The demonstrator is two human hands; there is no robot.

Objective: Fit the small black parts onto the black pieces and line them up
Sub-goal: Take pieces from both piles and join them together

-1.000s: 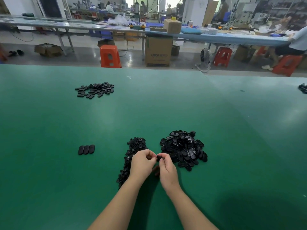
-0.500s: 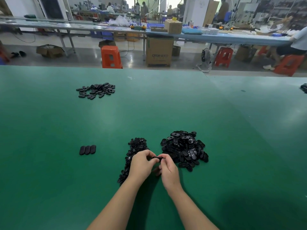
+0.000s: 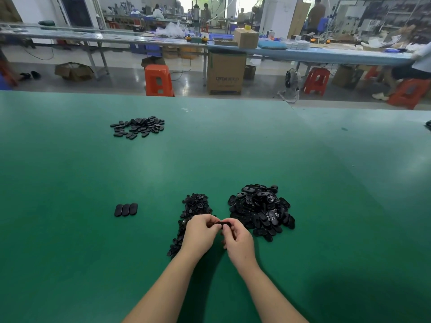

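My left hand (image 3: 201, 234) and my right hand (image 3: 238, 241) meet above the green table (image 3: 93, 252), both pinching one black oval piece (image 3: 221, 223) between their fingertips. A long heap of small black parts (image 3: 194, 207) lies just beyond my left hand and runs down under it. To the right sits a bigger pile of black oval pieces (image 3: 261, 209). Three oval pieces (image 3: 126, 209) lie side by side in a short row on the left.
A flatter scatter of black oval pieces (image 3: 138, 127) lies far back on the left of the table. More dark parts (image 3: 428, 125) show at the right edge. Beyond the table stand orange stools (image 3: 158, 80), a cardboard box (image 3: 226, 75) and long workbenches with people.
Both hands stay together on the same black piece; the fingers have shifted slightly around it. The piles and the row of three have not moved.
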